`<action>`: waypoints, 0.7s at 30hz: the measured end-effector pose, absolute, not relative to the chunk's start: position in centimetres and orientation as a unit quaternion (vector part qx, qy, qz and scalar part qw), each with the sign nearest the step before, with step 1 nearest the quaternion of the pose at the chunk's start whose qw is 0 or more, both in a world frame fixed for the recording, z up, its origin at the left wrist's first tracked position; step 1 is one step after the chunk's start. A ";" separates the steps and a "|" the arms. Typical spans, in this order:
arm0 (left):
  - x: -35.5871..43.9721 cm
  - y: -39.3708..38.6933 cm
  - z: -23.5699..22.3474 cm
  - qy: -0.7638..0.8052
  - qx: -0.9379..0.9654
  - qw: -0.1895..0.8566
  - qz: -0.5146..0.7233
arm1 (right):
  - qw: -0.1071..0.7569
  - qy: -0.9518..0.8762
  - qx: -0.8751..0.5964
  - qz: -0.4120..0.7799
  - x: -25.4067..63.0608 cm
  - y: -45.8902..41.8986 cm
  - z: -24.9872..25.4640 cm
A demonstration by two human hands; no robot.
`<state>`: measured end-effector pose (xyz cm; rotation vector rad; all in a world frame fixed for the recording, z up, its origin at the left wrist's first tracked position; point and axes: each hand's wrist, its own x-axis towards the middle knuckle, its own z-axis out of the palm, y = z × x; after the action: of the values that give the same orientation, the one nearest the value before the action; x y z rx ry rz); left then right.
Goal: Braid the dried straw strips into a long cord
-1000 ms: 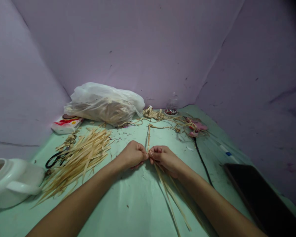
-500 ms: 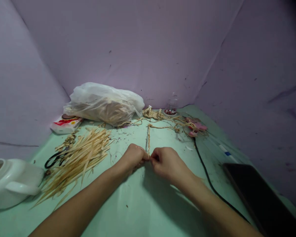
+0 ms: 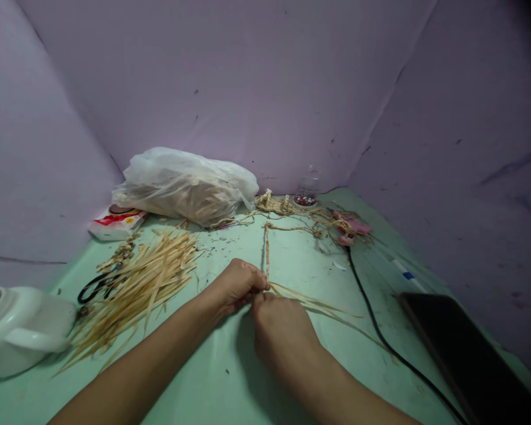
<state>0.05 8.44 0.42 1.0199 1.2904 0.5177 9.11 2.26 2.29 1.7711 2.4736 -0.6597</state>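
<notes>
Head view, left hand (image 3: 240, 284) pinching braid (image 3: 267, 255), right hand (image 3: 287, 330) closed, red-white box (image 3: 118, 226) (print unreadable)

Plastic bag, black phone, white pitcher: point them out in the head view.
Plastic bag (image 3: 190, 183): head view, middle of its side.
Black phone (image 3: 462, 354): head view, dark face.
White pitcher (image 3: 48, 313): head view, body above the handle.

Strips (image 3: 163, 271) left of braid (image 3: 268, 254); bag (image 3: 188, 186) behind strips.
</notes>
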 end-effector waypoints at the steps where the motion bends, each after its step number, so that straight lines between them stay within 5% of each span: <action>1: 0.0 8.5 0.5 0.564 0.459 0.650 0.222 | 0.003 0.798 0.554 -0.236 9.3 2.0 2.5; 4: -0.4 8.8 0.7 0.548 0.477 0.655 0.206 | -0.019 0.809 0.507 -0.298 11.1 1.9 3.8; 7: -0.8 9.1 0.9 0.529 0.486 0.668 0.196 | -0.133 0.785 0.505 -0.334 13.9 3.4 5.1; 11: -1.1 9.2 1.0 0.513 0.494 0.676 0.189 | -0.285 0.677 0.631 -0.252 15.9 6.5 4.2; 21: -1.0 8.9 1.0 0.518 0.522 0.648 0.198 | -0.259 0.513 0.477 -0.665 13.2 6.9 0.7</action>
<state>-0.97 8.94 1.03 1.1881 1.1783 0.4492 13.23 6.95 0.68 1.8119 1.9477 -2.5221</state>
